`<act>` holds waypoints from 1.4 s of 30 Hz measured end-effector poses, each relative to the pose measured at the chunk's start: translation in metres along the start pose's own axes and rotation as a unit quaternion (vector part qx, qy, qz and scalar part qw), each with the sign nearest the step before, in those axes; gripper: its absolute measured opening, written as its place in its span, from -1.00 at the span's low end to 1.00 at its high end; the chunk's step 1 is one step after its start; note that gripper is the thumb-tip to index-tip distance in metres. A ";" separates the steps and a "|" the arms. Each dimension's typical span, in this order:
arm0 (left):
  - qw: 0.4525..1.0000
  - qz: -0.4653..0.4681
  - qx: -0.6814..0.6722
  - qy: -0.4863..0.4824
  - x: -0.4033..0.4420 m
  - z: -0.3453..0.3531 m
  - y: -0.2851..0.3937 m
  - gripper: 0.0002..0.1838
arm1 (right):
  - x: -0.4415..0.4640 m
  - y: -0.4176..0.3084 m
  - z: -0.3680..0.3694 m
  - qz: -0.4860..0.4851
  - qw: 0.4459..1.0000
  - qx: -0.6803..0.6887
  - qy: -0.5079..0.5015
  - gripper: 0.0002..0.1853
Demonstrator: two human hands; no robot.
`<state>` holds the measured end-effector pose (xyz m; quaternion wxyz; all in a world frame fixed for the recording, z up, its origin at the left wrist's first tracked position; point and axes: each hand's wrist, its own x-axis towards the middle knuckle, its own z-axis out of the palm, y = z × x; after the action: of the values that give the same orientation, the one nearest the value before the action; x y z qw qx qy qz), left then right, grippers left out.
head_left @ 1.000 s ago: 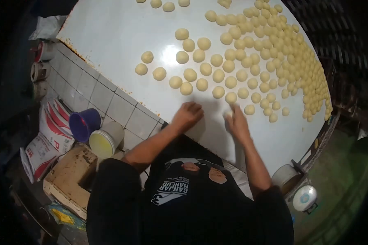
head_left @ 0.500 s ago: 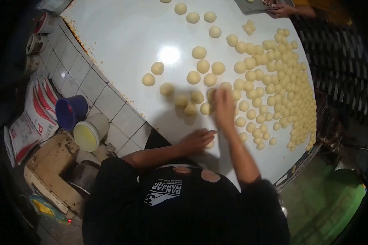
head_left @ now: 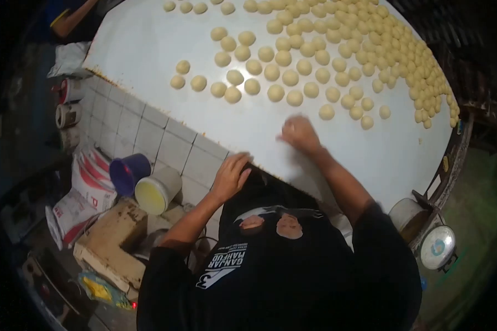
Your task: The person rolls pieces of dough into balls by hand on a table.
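Note:
Many round dough balls (head_left: 276, 92) lie on the white table (head_left: 149, 49), loosely spread at the left and centre and packed densely toward the right edge. My left hand (head_left: 231, 175) rests at the table's near edge with its fingers slightly apart and nothing in it. Over the tabletop, just below the nearest dough balls, is my right hand (head_left: 300, 133), its fingers curled and blurred. Whether anything is under or inside those fingers is hidden.
A purple bucket (head_left: 129, 173), a pale bucket (head_left: 158, 190), printed sacks (head_left: 83, 196) and a cardboard box (head_left: 111, 240) stand at the lower left. A metal pot (head_left: 407, 215) and a round lid (head_left: 437, 247) are at the lower right. Another person's arm (head_left: 74, 17) shows at the top left.
The view has shifted. My left hand has moved back to the table edge from beside a dough ball. My right hand has come away from the dough balls toward me.

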<state>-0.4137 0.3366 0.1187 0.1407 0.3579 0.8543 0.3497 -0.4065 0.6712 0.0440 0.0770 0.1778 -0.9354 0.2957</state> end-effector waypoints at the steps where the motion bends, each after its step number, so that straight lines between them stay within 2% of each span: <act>1: 1.000 0.002 -0.009 -0.004 0.003 0.001 0.006 -0.52 | 0.022 -0.013 -0.003 0.053 0.997 -0.038 0.033 -0.67; 2: 1.000 0.007 -0.016 -0.002 0.008 0.003 0.009 -0.50 | 0.023 -0.029 0.007 0.044 0.998 -0.029 0.032 -0.67; 4: 0.999 0.028 -0.023 0.008 0.016 0.002 0.008 -0.51 | 0.024 -0.055 0.020 0.151 0.984 -0.002 0.093 -0.70; 5: 0.999 0.029 -0.022 0.014 0.019 -0.004 0.010 -0.52 | 0.008 -0.061 0.010 0.076 0.991 0.030 0.103 -0.67; 7: 0.998 0.015 -0.033 0.046 0.019 -0.007 0.010 -0.52 | -0.032 -0.043 -0.002 0.068 0.995 -0.006 0.079 -0.64; 9: 0.997 0.011 -0.044 0.058 0.020 -0.004 0.001 -0.52 | -0.007 -0.038 -0.021 0.066 0.996 -0.038 0.047 -0.62; 10: 0.997 0.013 -0.051 0.051 0.020 -0.001 -0.005 -0.51 | 0.029 -0.036 -0.035 0.296 0.941 0.162 0.001 -0.61; 11: 0.996 0.012 -0.058 0.059 0.024 0.002 -0.012 -0.51 | 0.076 -0.038 -0.054 0.500 0.795 0.341 -0.040 -0.59; 13: 0.994 0.010 -0.105 0.008 0.035 0.010 -0.026 -0.52 | 0.164 -0.035 -0.078 0.444 0.755 0.482 -0.011 -0.57; 15: 0.993 0.028 -0.114 0.031 0.044 0.010 -0.037 -0.53 | 0.251 -0.058 -0.108 0.356 0.811 0.463 0.023 -0.50; 17: 0.989 0.060 -0.123 0.053 0.051 0.005 -0.045 -0.57 | 0.324 -0.042 -0.100 0.227 0.874 0.415 0.111 -0.39; 18: 0.990 0.052 -0.120 0.058 0.055 0.002 -0.049 -0.57 | 0.357 -0.038 -0.092 0.224 0.874 0.419 0.104 -0.39; 20: 0.987 0.065 -0.139 0.048 0.061 -0.001 -0.055 -0.57 | 0.410 -0.033 -0.072 0.201 0.933 0.225 0.197 -0.26; 21: 0.986 0.056 -0.151 0.032 0.065 -0.005 -0.053 -0.57 | 0.422 -0.005 -0.037 0.204 0.932 0.227 0.197 -0.26; 22: 0.986 0.058 -0.153 0.026 0.066 -0.004 -0.052 -0.57 | 0.419 0.036 0.015 0.157 0.972 0.041 0.170 -0.24; 24: 0.986 0.092 -0.138 -0.014 0.073 -0.005 -0.054 -0.57 | 0.412 0.042 0.029 0.090 0.977 -0.107 0.162 -0.23; 25: 0.984 0.108 -0.140 -0.024 0.077 -0.005 -0.054 -0.57 | 0.401 0.013 0.011 0.071 0.977 -0.069 0.188 -0.24; 26: 0.984 0.106 -0.139 -0.030 0.074 -0.004 -0.050 -0.59 | 0.379 -0.004 -0.008 0.069 0.981 -0.054 0.174 -0.31; 27: 0.981 0.119 -0.144 -0.045 0.077 -0.001 -0.044 -0.60 | 0.337 0.000 -0.004 0.014 0.978 0.055 0.200 -0.35; 28: 0.969 0.171 -0.163 -0.075 0.081 0.001 -0.037 -0.60 | 0.296 -0.011 -0.004 0.088 0.965 0.139 0.206 -0.45; 29: 0.964 0.159 -0.182 -0.115 0.083 0.002 -0.027 -0.60 | 0.249 -0.036 -0.041 0.121 0.970 0.105 0.183 -0.46; 30: 0.958 0.145 -0.191 -0.154 0.096 0.006 -0.015 -0.60 | 0.206 -0.050 -0.062 0.171 0.966 0.082 0.177 -0.55; 31: 0.945 0.187 -0.199 -0.180 0.113 0.014 0.002 -0.60 | 0.164 -0.057 -0.086 0.179 0.958 0.063 0.216 -0.69; 32: 0.935 0.221 -0.200 -0.190 0.128 0.020 0.019 -0.64 | 0.117 -0.055 -0.098 0.224 0.945 0.021 0.236 -0.74; 34: 0.921 0.270 -0.194 -0.204 0.166 0.042 0.059 -0.68 | 0.016 -0.029 -0.111 0.285 0.916 -0.075 0.271 -0.79; 35: 0.909 0.308 -0.210 -0.186 0.191 0.057 0.085 -0.69 | -0.035 -0.015 -0.113 0.393 0.873 -0.039 0.287 -0.88; 36: 0.897 0.341 -0.227 -0.169 0.215 0.072 0.115 -0.69 | -0.077 -0.004 -0.127 0.458 0.845 -0.031 0.275 -0.90; 37: 0.893 0.353 -0.222 -0.166 0.242 0.087 0.147 -0.72 | -0.132 0.024 -0.120 0.513 0.801 -0.018 0.307 -0.88; 38: 0.900 0.340 -0.203 -0.184 0.266 0.109 0.171 -0.73 | -0.193 0.058 -0.112 0.507 0.804 -0.062 0.306 -0.82; 39: 0.908 0.330 -0.205 -0.156 0.291 0.130 0.202 -0.75 | -0.235 0.078 -0.123 0.524 0.800 -0.063 0.286 -0.78; 40: 0.917 0.305 -0.195 -0.166 0.317 0.147 0.229 -0.71 | -0.252 0.093 -0.149 0.580 0.771 -0.034 0.261 -0.79; 41: 0.929 0.259 -0.185 -0.190 0.343 0.183 0.246 -0.73 | -0.268 0.112 -0.183 0.584 0.756 0.034 0.293 -0.79; 42: 0.937 0.272 -0.168 -0.145 0.372 0.215 0.272 -0.69 | -0.283 0.138 -0.201 0.597 0.737 -0.031 0.317 -0.82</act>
<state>-0.4308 0.8430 0.1584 0.2206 0.5944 0.6238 0.4571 -0.1890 0.9749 0.0645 0.1826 -0.5232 -0.7797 0.2915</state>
